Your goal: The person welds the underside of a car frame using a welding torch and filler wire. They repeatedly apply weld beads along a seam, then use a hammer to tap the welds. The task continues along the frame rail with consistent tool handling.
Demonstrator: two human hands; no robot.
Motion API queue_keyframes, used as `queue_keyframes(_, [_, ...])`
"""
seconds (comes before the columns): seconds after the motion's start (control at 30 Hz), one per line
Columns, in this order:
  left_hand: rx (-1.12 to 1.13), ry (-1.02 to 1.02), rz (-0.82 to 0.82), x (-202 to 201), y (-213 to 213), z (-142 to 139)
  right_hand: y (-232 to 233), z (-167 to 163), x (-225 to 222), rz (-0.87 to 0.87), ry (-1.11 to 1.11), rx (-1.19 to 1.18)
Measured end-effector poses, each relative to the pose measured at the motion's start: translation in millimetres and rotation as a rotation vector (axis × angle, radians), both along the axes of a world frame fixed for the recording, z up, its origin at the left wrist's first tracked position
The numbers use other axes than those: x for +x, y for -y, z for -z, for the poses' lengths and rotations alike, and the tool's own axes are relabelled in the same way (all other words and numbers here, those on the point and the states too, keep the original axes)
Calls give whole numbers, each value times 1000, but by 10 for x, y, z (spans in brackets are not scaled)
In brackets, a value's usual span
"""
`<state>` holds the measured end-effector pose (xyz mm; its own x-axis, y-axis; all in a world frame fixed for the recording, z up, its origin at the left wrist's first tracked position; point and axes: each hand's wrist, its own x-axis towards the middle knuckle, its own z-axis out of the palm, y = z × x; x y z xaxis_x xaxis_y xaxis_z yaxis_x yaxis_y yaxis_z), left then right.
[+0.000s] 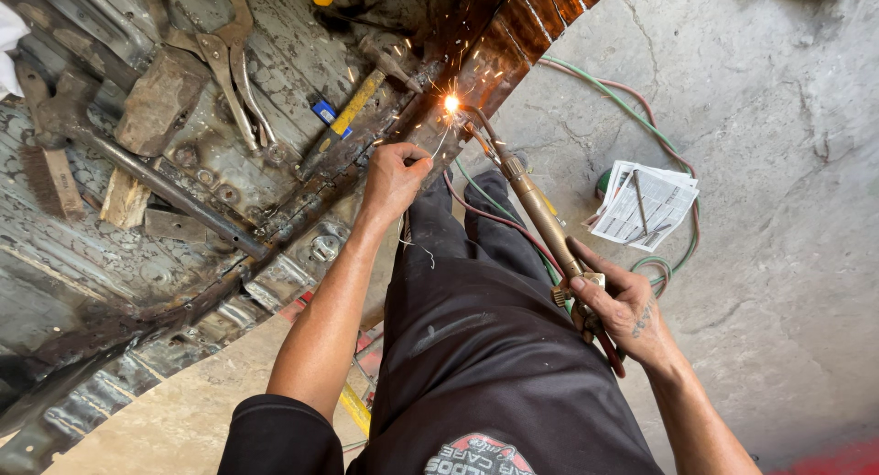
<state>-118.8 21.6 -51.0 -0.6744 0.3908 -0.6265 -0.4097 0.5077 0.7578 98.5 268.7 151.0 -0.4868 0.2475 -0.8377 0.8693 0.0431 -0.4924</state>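
Concrete floor, rusted car floor pan (pixel 137 255). Right hand (pixel 623 310) grips brass torch (pixel 540 214); left hand (pixel 394 178) pinches filler wire (pixel 441 141) at flame (pixel 450 102). Risk: sparks may burn the nearby fingers or hoses (pixel 641 118).

Concrete floor (pixel 778 210): folded paper (pixel 645 203), red and green hoses (pixel 641 118), perhaps tangled.

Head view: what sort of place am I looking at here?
Probably an auto body or welding workshop. The right hand holds a brass gas torch sparking on a rusted sheet-metal floor panel, locking pliers lie on it, and gas hoses trail over bare concrete.
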Motion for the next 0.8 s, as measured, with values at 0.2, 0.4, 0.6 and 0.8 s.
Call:
queue_keyframes(0.2, [-2, 3, -12, 0, 4, -1, -3, 4, 0, 2, -6, -15])
queue_keyframes(0.4, [19, -32, -10, -18, 13, -5, 13, 30, 5, 30, -3, -38])
queue_keyframes(0.6, [4, -38, -9, -26, -10, -4, 20, 34, -5, 19, -8, -16])
queue_keyframes(0.8, [21, -12, -22, -34, 25, -6, 29, 35, -29, -10, 0, 3])
